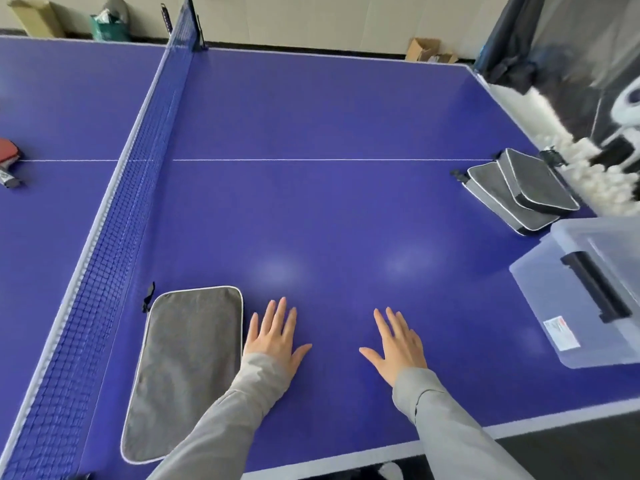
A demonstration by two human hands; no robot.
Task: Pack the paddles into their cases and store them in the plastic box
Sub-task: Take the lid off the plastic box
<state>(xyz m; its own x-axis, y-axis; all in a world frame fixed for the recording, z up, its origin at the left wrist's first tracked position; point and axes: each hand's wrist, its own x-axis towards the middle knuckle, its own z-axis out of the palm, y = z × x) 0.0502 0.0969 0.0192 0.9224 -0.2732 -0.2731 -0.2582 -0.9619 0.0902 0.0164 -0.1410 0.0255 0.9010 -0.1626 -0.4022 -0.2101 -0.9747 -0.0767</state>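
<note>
- Both hands, left hand (277, 336) and right hand (398, 344), lie flat, fingers straight, holding nothing.
- Grey case (187, 368) at lower left, long axis running up-frame.
- Paddle (8, 155) (cut off) at left edge; plastic box (540, 299) cropped at right.

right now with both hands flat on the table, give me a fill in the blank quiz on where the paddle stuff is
1. The grey case by the left hand lies on the same side of the net as the ____ hand.
2. The red paddle lies on the ____ side of the net.
3. Near the plastic box, ____ cases are stacked.

Missing words: right; far; two
</note>
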